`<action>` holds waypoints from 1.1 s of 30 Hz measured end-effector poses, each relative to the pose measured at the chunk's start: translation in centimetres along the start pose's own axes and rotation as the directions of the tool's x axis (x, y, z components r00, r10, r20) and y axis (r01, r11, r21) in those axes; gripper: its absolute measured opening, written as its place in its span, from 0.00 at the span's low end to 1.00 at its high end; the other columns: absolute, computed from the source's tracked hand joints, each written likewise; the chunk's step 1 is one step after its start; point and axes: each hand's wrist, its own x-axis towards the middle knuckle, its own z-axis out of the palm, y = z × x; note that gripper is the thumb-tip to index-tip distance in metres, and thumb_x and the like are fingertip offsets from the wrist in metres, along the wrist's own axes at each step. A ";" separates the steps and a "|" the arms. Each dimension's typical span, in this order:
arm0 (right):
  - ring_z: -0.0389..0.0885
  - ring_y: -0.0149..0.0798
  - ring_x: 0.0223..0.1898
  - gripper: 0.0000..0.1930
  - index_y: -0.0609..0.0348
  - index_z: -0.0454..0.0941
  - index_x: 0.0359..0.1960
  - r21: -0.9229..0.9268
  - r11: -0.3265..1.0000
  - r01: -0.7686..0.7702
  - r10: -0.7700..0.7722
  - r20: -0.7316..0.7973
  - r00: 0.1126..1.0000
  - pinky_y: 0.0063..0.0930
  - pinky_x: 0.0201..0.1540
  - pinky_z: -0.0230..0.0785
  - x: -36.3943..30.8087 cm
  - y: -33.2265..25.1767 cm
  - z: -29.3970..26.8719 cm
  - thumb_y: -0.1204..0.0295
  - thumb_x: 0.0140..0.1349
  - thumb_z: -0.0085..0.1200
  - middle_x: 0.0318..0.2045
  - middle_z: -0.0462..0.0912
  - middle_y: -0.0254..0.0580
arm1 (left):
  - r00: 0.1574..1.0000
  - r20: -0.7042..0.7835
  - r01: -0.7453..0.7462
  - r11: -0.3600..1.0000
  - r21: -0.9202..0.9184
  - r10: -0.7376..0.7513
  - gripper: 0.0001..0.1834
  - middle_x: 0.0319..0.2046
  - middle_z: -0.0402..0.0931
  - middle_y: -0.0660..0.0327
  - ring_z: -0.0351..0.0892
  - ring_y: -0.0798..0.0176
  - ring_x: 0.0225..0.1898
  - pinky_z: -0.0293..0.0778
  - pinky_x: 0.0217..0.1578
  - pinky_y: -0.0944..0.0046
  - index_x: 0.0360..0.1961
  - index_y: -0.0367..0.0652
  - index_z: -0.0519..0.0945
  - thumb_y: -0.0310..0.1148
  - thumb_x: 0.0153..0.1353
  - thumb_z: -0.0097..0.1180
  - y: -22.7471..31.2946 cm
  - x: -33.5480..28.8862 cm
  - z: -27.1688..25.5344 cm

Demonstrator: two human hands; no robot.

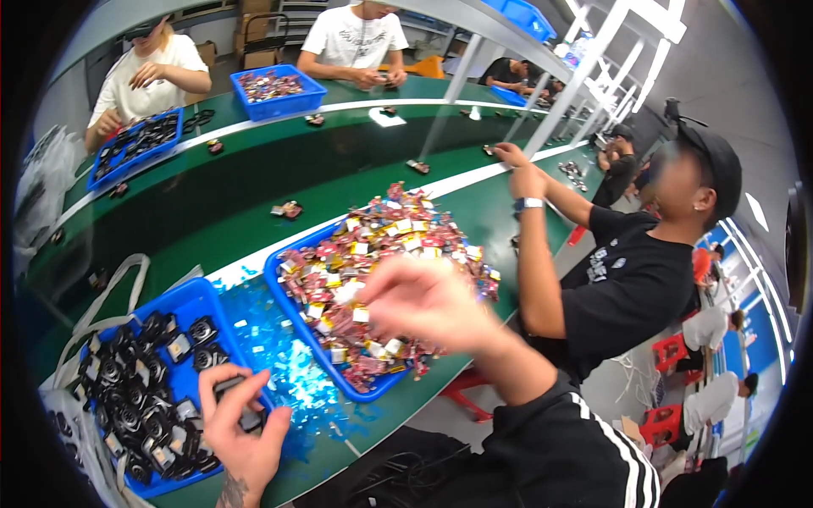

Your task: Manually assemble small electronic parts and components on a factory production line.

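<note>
In my left hand (246, 427), fingers curled, is a small black plastic housing (251, 419), partly hidden by the fingers. That hand is at the right edge of a blue bin (203, 292) of round black housings (127, 415), some with a pale silvery square. My right hand (423, 305) hovers over a second blue bin (284, 300), heaped with small reddish circuit parts (406, 229) with yellow and white pieces. Motion smears its fingertips, so I cannot make out whether they hold anything.
Shiny blue film scraps (296, 381) lie between the bins. A green conveyor belt (339, 157) carries scattered small parts. A co-worker in black (627, 262) reaches over it on my right; two others sit opposite near blue bins (279, 106). A white bag strap (110, 292) hangs by the left bin.
</note>
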 end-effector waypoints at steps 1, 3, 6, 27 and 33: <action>0.81 0.26 0.32 0.10 0.64 0.75 0.44 0.045 0.998 -0.052 0.048 0.080 0.996 0.19 0.33 0.75 -0.2 0.5 2.3 0.80 0.61 0.57 0.37 0.80 0.37 | 0.989 0.027 -0.151 0.980 0.133 0.149 0.23 0.44 0.68 0.55 0.71 0.62 0.40 0.71 0.40 0.65 0.44 0.35 0.81 0.23 0.42 0.67 0.1 -0.3 0.1; 0.80 0.24 0.33 0.11 0.64 0.73 0.46 0.149 0.982 -0.116 0.086 0.196 0.977 0.17 0.33 0.75 -0.3 2.5 5.7 0.78 0.63 0.57 0.39 0.77 0.37 | 0.954 0.080 -0.298 0.908 0.295 0.288 0.26 0.42 0.69 0.52 0.73 0.53 0.41 0.71 0.40 0.60 0.42 0.36 0.82 0.24 0.35 0.72 0.4 -0.8 0.4; 0.78 0.23 0.30 0.09 0.64 0.71 0.43 0.312 0.924 -0.222 0.141 0.261 0.955 0.16 0.31 0.73 -0.3 4.2 7.6 0.77 0.65 0.56 0.36 0.75 0.35 | 0.908 0.121 -0.418 0.850 0.321 0.401 0.17 0.35 0.72 0.55 0.76 0.56 0.32 0.73 0.32 0.60 0.36 0.39 0.85 0.24 0.39 0.72 -0.8 -0.1 1.3; 0.78 0.39 0.26 0.08 0.61 0.73 0.34 -0.415 0.840 0.349 -0.309 0.162 0.937 0.29 0.26 0.70 0.3 4.0 8.5 0.74 0.60 0.60 0.27 0.74 0.41 | 0.998 0.054 -0.023 0.995 -0.093 0.028 0.04 0.37 0.70 0.57 0.71 0.68 0.32 0.67 0.32 0.70 0.28 0.35 0.80 0.20 0.49 0.61 -0.7 0.0 0.9; 0.78 0.44 0.26 0.09 0.59 0.76 0.33 -0.629 0.547 0.552 -0.518 0.264 0.814 0.32 0.25 0.70 -0.9 4.1 9.5 0.75 0.53 0.64 0.26 0.75 0.41 | 0.994 -0.021 0.108 0.989 -0.102 -0.110 0.04 0.34 0.76 0.55 0.75 0.66 0.36 0.71 0.35 0.69 0.28 0.33 0.83 0.20 0.48 0.64 -1.5 0.2 0.7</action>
